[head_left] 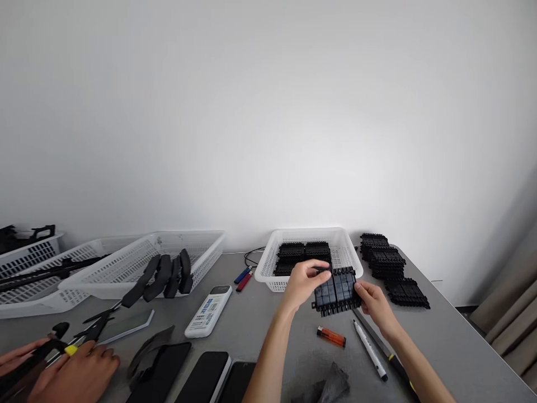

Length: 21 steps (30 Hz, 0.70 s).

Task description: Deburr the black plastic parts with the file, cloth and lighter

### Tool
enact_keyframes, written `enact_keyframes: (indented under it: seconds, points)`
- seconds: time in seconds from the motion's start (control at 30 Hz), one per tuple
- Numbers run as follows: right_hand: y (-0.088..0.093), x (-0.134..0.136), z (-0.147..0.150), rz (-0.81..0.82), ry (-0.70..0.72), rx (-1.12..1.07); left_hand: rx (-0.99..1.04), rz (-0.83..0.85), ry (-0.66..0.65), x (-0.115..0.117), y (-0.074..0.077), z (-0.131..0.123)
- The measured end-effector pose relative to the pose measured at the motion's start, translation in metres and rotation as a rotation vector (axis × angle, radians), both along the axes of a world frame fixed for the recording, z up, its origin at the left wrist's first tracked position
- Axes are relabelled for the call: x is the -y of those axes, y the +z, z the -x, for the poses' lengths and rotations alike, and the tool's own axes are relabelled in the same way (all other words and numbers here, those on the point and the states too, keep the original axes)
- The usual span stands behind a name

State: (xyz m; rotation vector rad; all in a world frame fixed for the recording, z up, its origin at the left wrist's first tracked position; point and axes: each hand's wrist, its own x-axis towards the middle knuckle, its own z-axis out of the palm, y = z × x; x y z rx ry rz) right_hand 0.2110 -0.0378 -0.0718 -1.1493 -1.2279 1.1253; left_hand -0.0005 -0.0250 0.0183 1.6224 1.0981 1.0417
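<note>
My left hand [305,284] is closed at the upper left edge of a black slatted plastic panel [335,291], thumb and forefinger pinched together. My right hand [376,305] grips the panel's right edge between thumb and fingers. The panel is tilted up above the table, with toothed edges and shiny flat slats. Just behind it stands a white plastic basket [268,274] holding similar black panels [304,252]. More such panels [384,260] are stacked to the right of the basket, and a separate panel pile [406,292] lies nearer.
An orange lighter [331,337], a white marker [370,350] and a yellow-black tool [396,364] lie near my hands. Left are a white labelled device [208,312], phones [203,378] and a basket [168,240] with black curved parts [157,280]. Another person's hand [79,369] works at far left.
</note>
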Motion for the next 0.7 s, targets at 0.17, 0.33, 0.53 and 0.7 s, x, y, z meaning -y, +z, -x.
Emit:
enact_keyframes:
  seconds: [0.17,0.33,0.53,0.7]
  points:
    - [0.021,-0.076,0.037,0.006,0.002,0.003,0.291,0.015,0.133,-0.036,0.014,0.035]
    - [0.02,-0.151,0.092,0.168,0.069,0.142,0.059,-0.032,0.5,-0.1,0.001,0.077]
    - [-0.004,-0.189,0.131,0.439,0.141,0.383,-0.449,0.2,0.49,-0.142,-0.052,0.098]
    - [-0.02,-0.2,0.145,0.603,0.216,0.572,-0.786,0.337,0.367,-0.153,-0.09,0.096]
